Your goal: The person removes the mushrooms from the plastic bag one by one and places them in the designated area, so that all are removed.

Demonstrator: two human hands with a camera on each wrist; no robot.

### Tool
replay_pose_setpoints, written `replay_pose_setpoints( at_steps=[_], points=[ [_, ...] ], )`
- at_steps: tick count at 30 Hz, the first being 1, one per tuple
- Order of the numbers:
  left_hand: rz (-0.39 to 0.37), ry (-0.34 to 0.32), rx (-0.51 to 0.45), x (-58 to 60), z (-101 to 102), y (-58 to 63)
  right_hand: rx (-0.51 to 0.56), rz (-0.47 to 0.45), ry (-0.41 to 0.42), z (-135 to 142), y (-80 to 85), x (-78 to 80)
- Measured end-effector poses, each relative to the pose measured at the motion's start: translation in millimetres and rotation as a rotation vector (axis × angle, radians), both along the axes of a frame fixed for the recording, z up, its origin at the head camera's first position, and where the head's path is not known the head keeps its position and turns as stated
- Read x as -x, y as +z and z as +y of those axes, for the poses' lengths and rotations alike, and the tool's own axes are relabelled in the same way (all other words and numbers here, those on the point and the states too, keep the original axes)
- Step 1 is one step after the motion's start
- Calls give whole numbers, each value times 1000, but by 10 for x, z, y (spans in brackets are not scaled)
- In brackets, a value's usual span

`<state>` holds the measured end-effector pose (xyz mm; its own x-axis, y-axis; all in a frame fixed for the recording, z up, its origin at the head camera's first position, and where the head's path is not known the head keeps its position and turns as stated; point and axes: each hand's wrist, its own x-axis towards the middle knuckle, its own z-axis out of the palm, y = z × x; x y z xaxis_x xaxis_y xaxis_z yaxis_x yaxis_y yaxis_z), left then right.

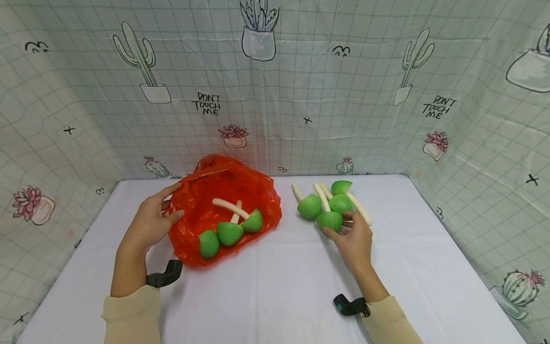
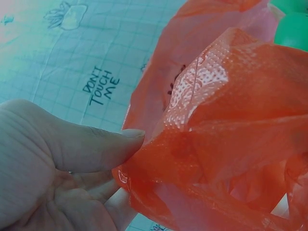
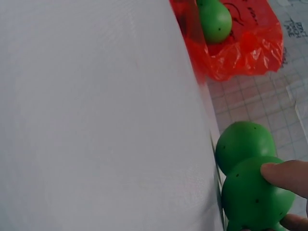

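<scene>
My left hand pinches the left rim of a red plastic bag; in the left wrist view its thumb presses on the thin film. The bag lies on its side, mouth toward me. Inside rest 3 toy mushrooms with dotted green caps, one of them a mushroom with a cream stem. On the right, my right hand grips the cap of another green toy mushroom, thumb in front and fingers at its right side. Its stem points away from me. In the right wrist view the thumb lies on that cap.
Several more toy mushrooms cluster behind my right hand, among them one at the left and one at the back. The white table ends at a gridded cloth backdrop printed with cacti, which also rises at both sides.
</scene>
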<state>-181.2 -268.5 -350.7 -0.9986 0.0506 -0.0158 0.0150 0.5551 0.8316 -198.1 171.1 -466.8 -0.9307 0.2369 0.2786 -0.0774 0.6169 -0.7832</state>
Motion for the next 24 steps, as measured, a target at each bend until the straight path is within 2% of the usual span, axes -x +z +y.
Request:
replay_pose_setpoints(
  at_steps=[15, 24],
  points=[
    [-9, 3, -1, 15, -17, -21, 5, -38, 10, 9, 28, -1],
    [-11, 7, 5, 16, -17, -24, 34, -13, -5, 20, 88, -7]
  ],
)
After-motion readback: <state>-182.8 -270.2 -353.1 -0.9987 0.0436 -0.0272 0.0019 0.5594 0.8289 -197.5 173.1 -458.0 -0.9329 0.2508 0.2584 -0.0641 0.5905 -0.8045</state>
